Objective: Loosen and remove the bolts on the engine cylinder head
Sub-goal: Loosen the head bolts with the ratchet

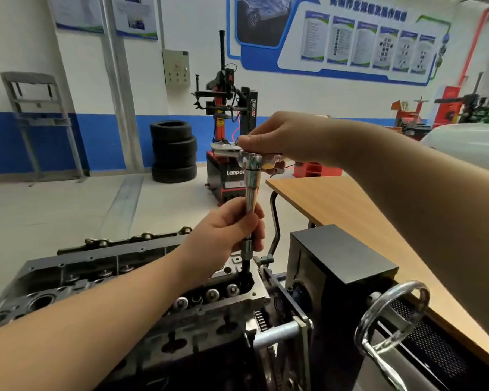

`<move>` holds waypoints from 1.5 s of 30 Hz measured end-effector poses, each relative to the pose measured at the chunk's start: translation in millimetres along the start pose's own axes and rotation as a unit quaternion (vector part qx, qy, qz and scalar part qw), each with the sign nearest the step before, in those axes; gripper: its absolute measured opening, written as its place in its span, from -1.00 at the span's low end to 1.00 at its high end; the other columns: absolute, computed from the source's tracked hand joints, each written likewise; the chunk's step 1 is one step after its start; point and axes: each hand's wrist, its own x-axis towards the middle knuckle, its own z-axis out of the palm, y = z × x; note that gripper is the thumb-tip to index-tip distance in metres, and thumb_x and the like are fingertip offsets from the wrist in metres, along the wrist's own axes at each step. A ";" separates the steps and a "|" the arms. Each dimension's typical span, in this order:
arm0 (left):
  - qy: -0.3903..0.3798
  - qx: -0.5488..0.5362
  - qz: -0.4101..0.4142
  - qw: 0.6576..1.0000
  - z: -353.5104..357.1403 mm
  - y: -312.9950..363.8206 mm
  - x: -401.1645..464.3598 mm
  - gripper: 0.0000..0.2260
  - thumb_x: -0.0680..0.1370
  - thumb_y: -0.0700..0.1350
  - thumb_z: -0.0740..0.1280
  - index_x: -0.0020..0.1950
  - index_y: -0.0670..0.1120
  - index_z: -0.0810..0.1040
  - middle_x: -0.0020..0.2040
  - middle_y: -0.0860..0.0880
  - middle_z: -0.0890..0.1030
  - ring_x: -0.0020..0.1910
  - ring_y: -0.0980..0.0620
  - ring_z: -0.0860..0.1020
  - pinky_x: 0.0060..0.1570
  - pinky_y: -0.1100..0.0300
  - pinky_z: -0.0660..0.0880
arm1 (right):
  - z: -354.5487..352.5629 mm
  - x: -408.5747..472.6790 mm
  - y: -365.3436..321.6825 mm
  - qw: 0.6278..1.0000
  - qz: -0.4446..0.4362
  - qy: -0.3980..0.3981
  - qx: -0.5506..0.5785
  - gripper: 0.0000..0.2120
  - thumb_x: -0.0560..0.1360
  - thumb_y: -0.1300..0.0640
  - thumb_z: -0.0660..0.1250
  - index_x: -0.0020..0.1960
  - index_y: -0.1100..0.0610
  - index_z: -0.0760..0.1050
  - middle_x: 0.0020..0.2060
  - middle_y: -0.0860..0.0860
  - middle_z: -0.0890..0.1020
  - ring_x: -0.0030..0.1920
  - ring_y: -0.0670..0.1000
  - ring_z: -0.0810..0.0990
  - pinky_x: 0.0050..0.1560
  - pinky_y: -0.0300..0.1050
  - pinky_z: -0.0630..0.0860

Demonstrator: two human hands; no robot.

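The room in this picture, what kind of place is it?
Probably a car repair training workshop: a tyre changer beside stacked tyres, instruction boards on the wall, and a cylinder head on a stand.

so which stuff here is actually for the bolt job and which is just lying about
For the job: ratchet, extension bar, cylinder head, left hand, right hand.
Lying about: tyres, tyre machine, wooden table, handwheel.
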 end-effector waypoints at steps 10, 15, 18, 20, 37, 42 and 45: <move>-0.006 0.008 0.021 1.000 4.3 -0.9 -2.6 -0.79 0.72 -0.09 0.23 0.17 -0.22 0.53 -0.13 -0.04 0.64 -0.14 -0.04 0.63 0.02 0.12 0.66 | -19.7 -8.8 -9.4 1.000 0.018 -0.023 0.009 -0.34 0.30 -0.41 0.36 0.06 0.11 0.75 0.01 0.13 0.76 0.07 0.19 0.67 0.32 0.23 0.51; -0.019 0.015 0.025 0.999 1.5 -0.3 -2.8 -0.85 0.73 -0.19 0.24 0.16 -0.25 0.53 -0.08 -0.11 0.67 -0.06 -0.15 0.64 0.07 0.05 0.65 | -50.1 8.8 4.5 0.938 0.047 0.154 0.307 -0.32 0.39 -0.22 0.47 0.27 0.29 0.57 0.17 0.25 0.71 -0.04 0.15 0.61 0.07 0.07 0.50; -0.022 0.007 0.020 1.000 1.6 1.2 -4.9 -0.84 0.70 -0.15 0.25 0.16 -0.23 0.54 -0.06 -0.12 0.69 -0.02 -0.14 0.69 0.04 0.14 0.64 | -51.7 20.9 21.9 0.949 0.109 0.209 0.208 -0.46 0.58 -0.31 0.35 0.07 0.20 0.65 -0.05 0.16 0.78 -0.05 0.20 0.74 0.14 0.10 0.60; -0.018 -0.009 0.013 1.000 0.4 2.4 -6.5 -0.80 0.70 -0.13 0.26 0.17 -0.26 0.52 -0.06 -0.10 0.70 -0.01 -0.14 0.71 0.03 0.15 0.64 | -34.8 22.4 41.0 0.950 0.180 0.214 0.138 -0.47 0.63 -0.34 0.25 -0.08 0.12 0.62 -0.33 0.03 0.75 -0.21 0.11 0.73 -0.04 0.06 0.64; -0.010 -0.013 -0.008 1.000 3.4 -2.1 -11.0 -0.70 0.65 0.05 0.26 0.20 -0.18 0.50 -0.05 -0.11 0.67 -0.06 -0.17 0.68 0.04 -0.05 0.70 | 112.1 7.8 207.2 0.951 0.293 0.071 0.071 -0.69 0.67 -0.16 0.31 0.11 0.09 0.46 -0.09 0.14 0.68 -0.21 0.09 0.60 -0.26 -0.08 0.50; -0.011 -0.006 -0.007 1.000 2.2 -3.0 -9.9 -0.73 0.66 0.04 0.24 0.19 -0.14 0.51 -0.04 -0.11 0.66 -0.06 -0.15 0.68 0.04 -0.04 0.70 | 139.6 5.0 234.3 0.957 0.242 0.141 0.077 -0.86 0.60 0.12 0.47 0.08 0.04 0.52 0.05 0.13 0.66 -0.02 0.16 0.62 -0.08 -0.11 0.43; -0.010 0.000 0.001 1.000 1.4 -5.2 -9.6 -0.76 0.69 0.03 0.24 0.19 -0.13 0.51 -0.04 -0.12 0.66 -0.05 -0.19 0.68 0.04 -0.09 0.71 | 145.5 6.9 244.4 0.959 0.245 0.142 0.008 -0.82 0.59 0.03 0.48 0.14 -0.05 0.53 0.08 0.07 0.63 -0.02 0.12 0.58 0.00 -0.08 0.41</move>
